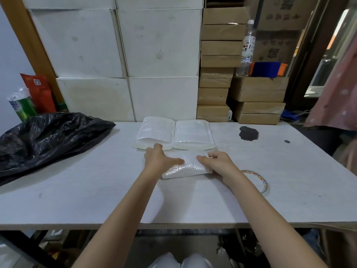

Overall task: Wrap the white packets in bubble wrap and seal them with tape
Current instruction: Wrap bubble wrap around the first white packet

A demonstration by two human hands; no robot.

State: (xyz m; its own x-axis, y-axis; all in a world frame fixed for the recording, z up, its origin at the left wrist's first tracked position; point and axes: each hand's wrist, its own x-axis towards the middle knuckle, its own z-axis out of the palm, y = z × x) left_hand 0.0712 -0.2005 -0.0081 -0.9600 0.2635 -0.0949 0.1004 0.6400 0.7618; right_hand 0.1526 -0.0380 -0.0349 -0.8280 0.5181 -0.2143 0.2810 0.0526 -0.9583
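A black plastic bag (48, 136) is lying at the left of the white worktop (96, 190). Near the middle, a bubble-wrapped packet (185, 167) is being pressed down by the left hand (160, 159), its grip spread with the fingers flat on the wrap. Just behind it, two stacks of wrapped packets (173, 134) are resting side by side. The packet's right end is being pinched by the right hand (218, 163). A tape roll (257, 180) is lying beside that wrist.

White table (96, 200) bears packets (173, 133), tape roll (259, 180), black bag (48, 136).
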